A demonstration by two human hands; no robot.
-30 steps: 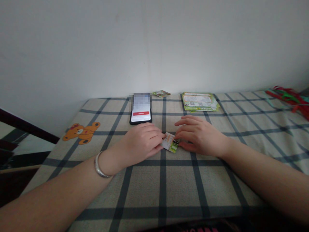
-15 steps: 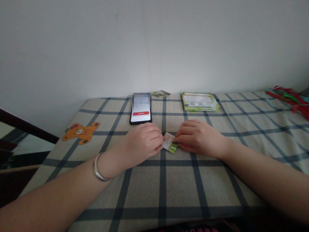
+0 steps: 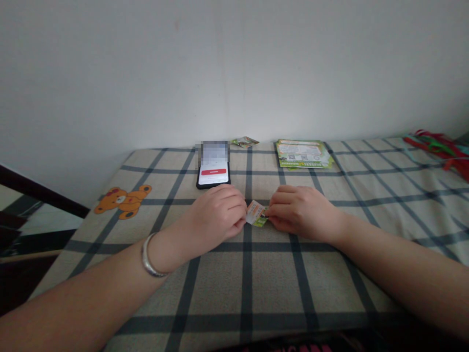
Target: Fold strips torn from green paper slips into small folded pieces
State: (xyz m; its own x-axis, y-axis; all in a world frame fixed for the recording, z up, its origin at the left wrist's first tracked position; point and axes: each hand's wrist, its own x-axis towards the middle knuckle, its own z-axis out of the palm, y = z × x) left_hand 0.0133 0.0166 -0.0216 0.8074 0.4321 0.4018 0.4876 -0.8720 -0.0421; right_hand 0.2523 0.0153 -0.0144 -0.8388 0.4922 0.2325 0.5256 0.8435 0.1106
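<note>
Checked tablecloth is spread across the foreground, where a silver bangle is worn above the left hand. Between the two hands a small printed card is held, one side pinched in the left hand's narrowed fingers, the other in those of the right hand. An orange teddy-bear figure is seen flat at left. Beyond, a lit phone, stacked printed sheets and red-and-green ribbon-like strips are set out, backed by a pale wall.
</note>
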